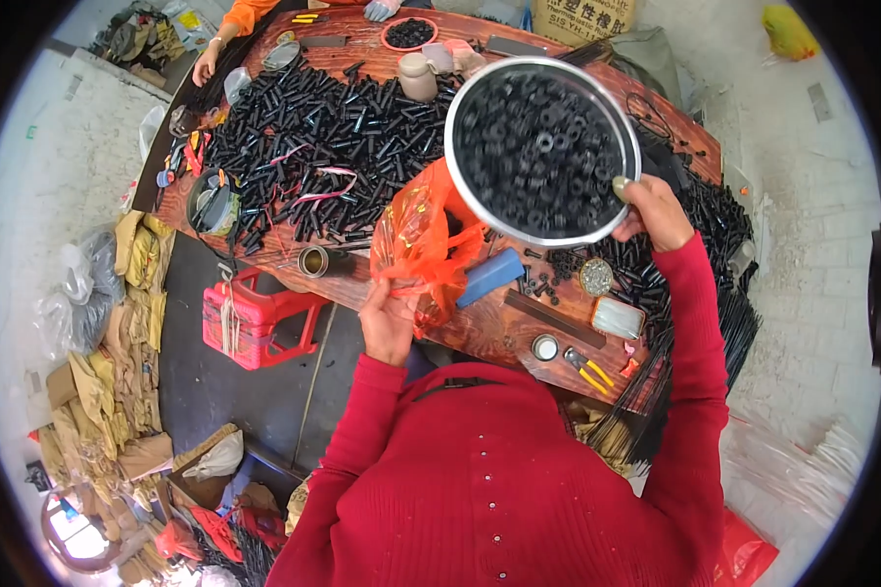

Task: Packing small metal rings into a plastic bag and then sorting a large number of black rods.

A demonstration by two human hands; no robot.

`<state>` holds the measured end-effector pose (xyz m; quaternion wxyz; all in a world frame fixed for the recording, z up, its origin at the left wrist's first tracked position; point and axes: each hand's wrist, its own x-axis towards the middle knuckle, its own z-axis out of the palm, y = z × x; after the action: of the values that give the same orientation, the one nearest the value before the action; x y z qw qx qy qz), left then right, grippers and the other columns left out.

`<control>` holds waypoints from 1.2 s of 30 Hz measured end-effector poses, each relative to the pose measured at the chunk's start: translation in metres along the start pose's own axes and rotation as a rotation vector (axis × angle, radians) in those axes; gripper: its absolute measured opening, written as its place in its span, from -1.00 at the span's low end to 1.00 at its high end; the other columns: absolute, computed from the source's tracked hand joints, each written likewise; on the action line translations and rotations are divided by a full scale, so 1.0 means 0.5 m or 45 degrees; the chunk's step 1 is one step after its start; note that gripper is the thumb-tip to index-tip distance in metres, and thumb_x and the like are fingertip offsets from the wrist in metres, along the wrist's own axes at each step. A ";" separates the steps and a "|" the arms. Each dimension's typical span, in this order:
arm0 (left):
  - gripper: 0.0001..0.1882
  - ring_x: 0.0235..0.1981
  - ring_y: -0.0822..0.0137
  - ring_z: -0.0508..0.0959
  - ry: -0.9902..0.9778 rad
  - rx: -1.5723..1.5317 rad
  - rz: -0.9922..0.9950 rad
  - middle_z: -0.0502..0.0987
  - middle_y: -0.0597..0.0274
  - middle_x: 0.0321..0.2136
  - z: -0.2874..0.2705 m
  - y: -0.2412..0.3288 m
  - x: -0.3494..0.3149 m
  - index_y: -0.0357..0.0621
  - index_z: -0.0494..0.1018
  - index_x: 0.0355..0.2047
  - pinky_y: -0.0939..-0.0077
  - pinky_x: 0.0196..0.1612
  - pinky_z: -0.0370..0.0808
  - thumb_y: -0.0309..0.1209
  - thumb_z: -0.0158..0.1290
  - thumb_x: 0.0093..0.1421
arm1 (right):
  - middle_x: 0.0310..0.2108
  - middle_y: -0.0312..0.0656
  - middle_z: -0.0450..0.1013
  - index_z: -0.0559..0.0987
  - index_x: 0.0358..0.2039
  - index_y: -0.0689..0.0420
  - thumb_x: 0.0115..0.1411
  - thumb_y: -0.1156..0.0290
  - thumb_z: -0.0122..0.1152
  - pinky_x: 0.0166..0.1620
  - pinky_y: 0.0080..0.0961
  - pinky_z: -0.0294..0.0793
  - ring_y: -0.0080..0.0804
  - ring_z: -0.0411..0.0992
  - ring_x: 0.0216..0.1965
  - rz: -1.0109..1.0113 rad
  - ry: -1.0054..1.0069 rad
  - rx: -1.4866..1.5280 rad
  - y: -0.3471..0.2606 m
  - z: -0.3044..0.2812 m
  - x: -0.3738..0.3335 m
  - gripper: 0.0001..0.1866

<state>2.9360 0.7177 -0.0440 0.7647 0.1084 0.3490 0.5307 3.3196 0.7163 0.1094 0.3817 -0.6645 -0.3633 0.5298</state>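
We pinch the bowl (558, 238) with our right hand (659, 213) at its 4 o'clock, black parts (538, 147) inside. Our left hand (389, 326) grips the bag (411, 230), which sits at the bowl's 8 o'clock.

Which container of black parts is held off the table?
The large silver bowl, gripped at its rim by the right hand; the smaller red dish rests on the table.

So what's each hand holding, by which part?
The right hand grips the silver-rimmed bowl by its rim; the left hand holds the orange bag by its near side.
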 end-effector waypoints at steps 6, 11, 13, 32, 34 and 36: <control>-0.52 0.17 0.04 0.37 -0.036 -0.215 -0.290 0.34 0.03 0.17 -0.017 0.011 0.004 -0.17 0.19 0.21 0.04 0.15 0.36 -0.26 -0.23 0.31 | -0.59 -0.16 0.52 0.50 -0.33 0.31 0.24 0.22 0.00 -0.60 -0.64 0.50 -0.49 0.49 -0.67 0.156 -0.287 -0.227 0.050 0.019 -0.025 -0.65; -0.45 0.19 0.01 0.34 -0.257 -0.281 -0.473 0.29 0.01 0.20 0.023 0.040 -0.013 -0.13 0.17 0.22 -0.04 0.15 0.34 -0.15 -0.22 0.28 | -0.55 -0.15 0.52 0.52 -0.36 0.33 0.21 0.26 0.02 -0.59 -0.59 0.54 -0.44 0.52 -0.63 0.325 -0.381 -0.296 0.113 0.038 -0.032 -0.67; -0.45 0.06 0.11 0.46 -0.311 -0.227 -0.539 0.38 0.08 0.13 0.039 0.043 -0.029 -0.11 0.18 0.22 0.02 0.05 0.43 -0.21 -0.09 0.25 | -0.53 -0.14 0.52 0.53 -0.37 0.32 0.20 0.26 0.02 -0.59 -0.58 0.54 -0.43 0.52 -0.62 0.332 -0.391 -0.310 0.117 0.049 -0.029 -0.67; -0.68 -0.07 0.35 0.52 -0.099 0.225 0.002 0.51 0.27 -0.07 -0.009 -0.047 -0.078 -0.17 0.42 -0.01 0.38 0.06 0.43 -0.52 0.10 0.20 | -0.61 -0.02 0.53 0.55 -0.47 0.36 0.17 0.32 -0.07 -0.53 -0.40 0.57 -0.30 0.53 -0.62 0.233 -0.284 -0.702 0.096 0.194 0.122 -0.66; -0.67 -0.03 0.34 0.50 -0.123 0.190 -0.034 0.50 0.26 -0.05 -0.002 -0.047 -0.084 -0.17 0.42 -0.01 0.36 0.09 0.40 -0.53 0.10 0.20 | -0.61 0.03 0.53 0.57 -0.48 0.37 0.15 0.29 -0.09 -0.42 -0.32 0.57 -0.21 0.55 -0.56 0.068 -0.241 -0.961 0.094 0.210 0.139 -0.61; -0.66 0.00 0.32 0.48 -0.145 0.154 -0.067 0.49 0.26 -0.03 -0.013 -0.055 -0.087 -0.17 0.41 -0.01 0.34 0.11 0.38 -0.53 0.10 0.19 | -0.50 0.15 0.53 0.62 -0.48 0.33 0.12 0.25 -0.11 -0.17 -0.12 0.50 0.07 0.54 -0.36 -0.110 -0.174 -1.334 0.082 0.231 0.139 -0.58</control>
<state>2.9433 0.6663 -0.0452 0.7890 0.1753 0.3391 0.4815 3.2215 0.7742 0.0262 -0.0046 -0.7146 -0.6304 0.3032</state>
